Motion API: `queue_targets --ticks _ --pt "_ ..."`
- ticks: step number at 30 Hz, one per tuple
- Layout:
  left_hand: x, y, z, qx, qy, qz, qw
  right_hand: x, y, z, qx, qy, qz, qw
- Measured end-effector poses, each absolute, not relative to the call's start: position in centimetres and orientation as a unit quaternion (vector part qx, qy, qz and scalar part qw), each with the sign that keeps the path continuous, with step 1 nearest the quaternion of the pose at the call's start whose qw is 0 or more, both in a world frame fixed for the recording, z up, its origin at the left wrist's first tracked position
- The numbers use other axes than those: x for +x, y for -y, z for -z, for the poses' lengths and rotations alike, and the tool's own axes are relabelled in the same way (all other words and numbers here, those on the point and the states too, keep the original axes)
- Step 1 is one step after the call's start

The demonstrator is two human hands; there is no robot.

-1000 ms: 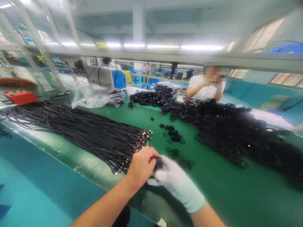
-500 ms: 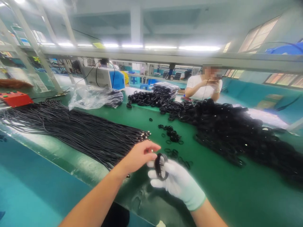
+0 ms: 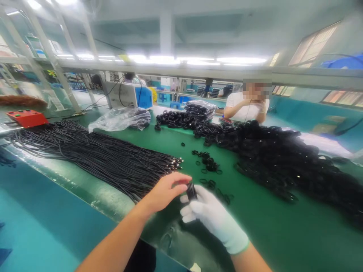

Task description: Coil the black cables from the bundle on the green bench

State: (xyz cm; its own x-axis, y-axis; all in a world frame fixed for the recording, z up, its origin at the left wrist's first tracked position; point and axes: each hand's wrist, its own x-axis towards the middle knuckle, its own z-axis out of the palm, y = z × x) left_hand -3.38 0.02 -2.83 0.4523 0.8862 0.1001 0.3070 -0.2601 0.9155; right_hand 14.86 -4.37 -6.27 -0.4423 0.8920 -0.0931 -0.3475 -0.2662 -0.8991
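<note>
A small coil of black cable is held over the near part of the green table, its turns seen edge-on. My right hand, in a white glove, has its fingers closed around the coil. My bare left hand meets the coil's upper left side, with the thumb against it and the index finger just above. Left of my hands lies a long bundle of straight black cables, their metal-tipped ends pointing toward my left hand. Small black rings are scattered on the table beyond my hands.
A large heap of coiled black cables covers the right side of the green table. Farther back are a clear plastic bag, a blue-and-white machine and a red control box. A person sits opposite.
The coil has turned from showing its open ring to edge-on, and my gloved fingers have closed further around it. My left hand stays beside it. The view has shifted slightly.
</note>
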Motion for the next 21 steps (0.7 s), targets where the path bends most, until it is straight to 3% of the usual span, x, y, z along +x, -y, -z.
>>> queue_targets --ticks 5,9,11,13,15,21 --pt "-2.9 0.6 4.2 0.699 -0.445 -0.391 0.402 14.7 4.5 6.6 -0.243 0.404 -0.772 0.428" --pt "-3.2 0.3 5.2 0.703 -0.475 -0.409 0.336 16.9 4.3 5.7 -0.334 0.451 -0.699 0.444" --pt "-4.0 0.1 5.9 0.694 -0.501 -0.408 0.318 19.7 3.7 4.9 -0.479 0.525 -0.546 0.443" --pt "-4.8 -0.4 6.8 0.696 -0.519 -0.388 0.31 23.7 2.8 4.3 -0.639 0.567 -0.316 0.413" --pt "-5.3 -1.0 7.8 0.708 -0.524 -0.362 0.304 28.1 1.6 3.8 -0.734 0.531 -0.167 0.389" --pt "-3.4 0.0 8.7 0.755 -0.479 -0.348 0.282 36.1 -1.2 2.7 -0.803 0.501 0.008 0.322"
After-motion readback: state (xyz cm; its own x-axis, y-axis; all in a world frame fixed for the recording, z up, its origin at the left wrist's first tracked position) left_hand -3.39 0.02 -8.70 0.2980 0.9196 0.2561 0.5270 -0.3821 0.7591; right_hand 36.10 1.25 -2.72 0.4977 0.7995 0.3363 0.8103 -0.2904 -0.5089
